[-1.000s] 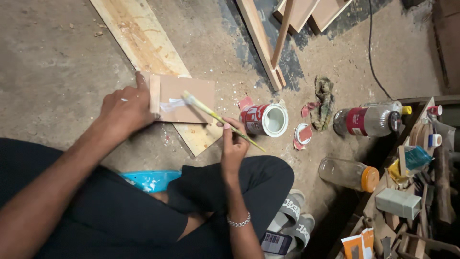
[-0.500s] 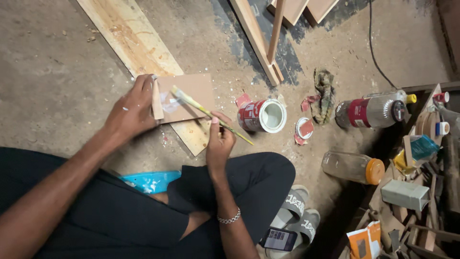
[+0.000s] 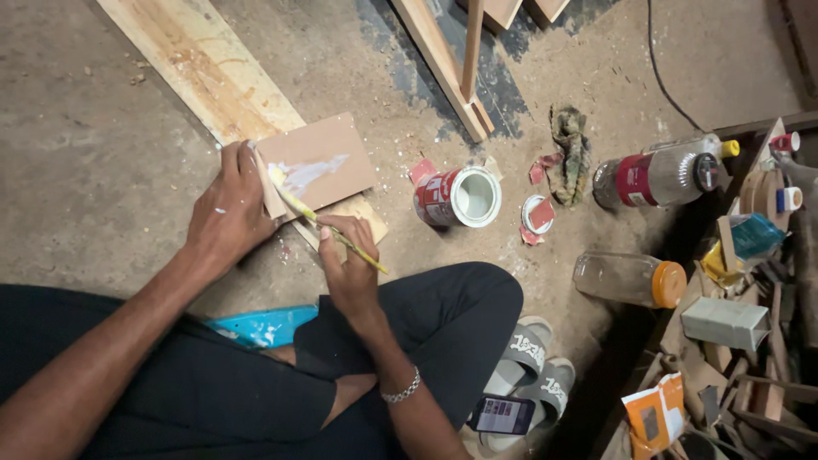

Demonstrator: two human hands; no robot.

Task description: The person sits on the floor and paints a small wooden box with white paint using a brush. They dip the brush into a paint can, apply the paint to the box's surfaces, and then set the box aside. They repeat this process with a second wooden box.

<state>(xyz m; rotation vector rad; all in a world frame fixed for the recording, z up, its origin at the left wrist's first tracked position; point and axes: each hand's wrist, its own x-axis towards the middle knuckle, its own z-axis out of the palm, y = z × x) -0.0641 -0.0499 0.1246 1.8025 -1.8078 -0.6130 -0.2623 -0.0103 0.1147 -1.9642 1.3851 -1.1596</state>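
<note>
On the board [image 3: 328,152], white smear [image 3: 311,173]

I read this as a woodworking workshop: a dusty concrete floor [image 3: 102,170], a long plank [image 3: 196,72] far left, timber offcuts [image 3: 443,60], an open tin [image 3: 460,198], and scrap-wood clutter [image 3: 750,341] at right.

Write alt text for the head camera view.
Seated on a dusty floor, a person steadies a small brown board with the left hand while the right hand brushes white paint on it with a thin brush. An open paint can lies nearby.
</note>
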